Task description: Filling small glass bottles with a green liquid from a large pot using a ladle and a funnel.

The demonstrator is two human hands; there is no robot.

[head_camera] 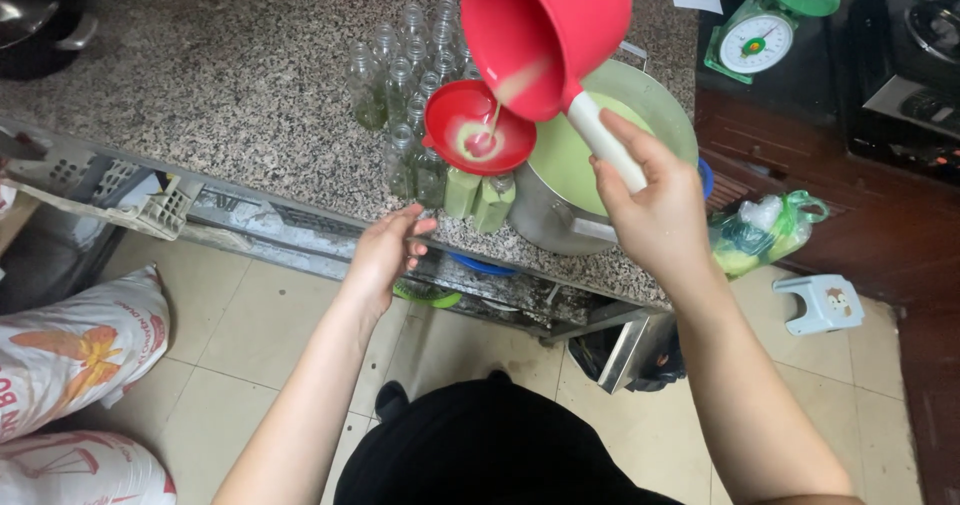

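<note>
- Red plastic ladle [545, 30] is gripped by its white handle in the right hand [655, 210] and tipped over a red funnel [478, 127] seated in a bottle – a thin, steady stream would be best kept centred.
- Pale green liquid is drawn from the metal pot [560, 220] beside it.
- Left hand [385, 250] is held loosely open, empty, at the speckled granite counter [240, 75] edge – near the clear glass bottles [400, 75].

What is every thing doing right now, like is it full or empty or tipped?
Red ladle: tipped, pouring pale green liquid.
Red funnel: sitting on a bottle, catching the stream.
Steel pot: holds green liquid.
Filled bottles: green, full.
Clear bottles: mostly empty.
Right hand: gripping ladle handle.
Left hand: open, at the counter edge.
Green scale: upright.
</note>
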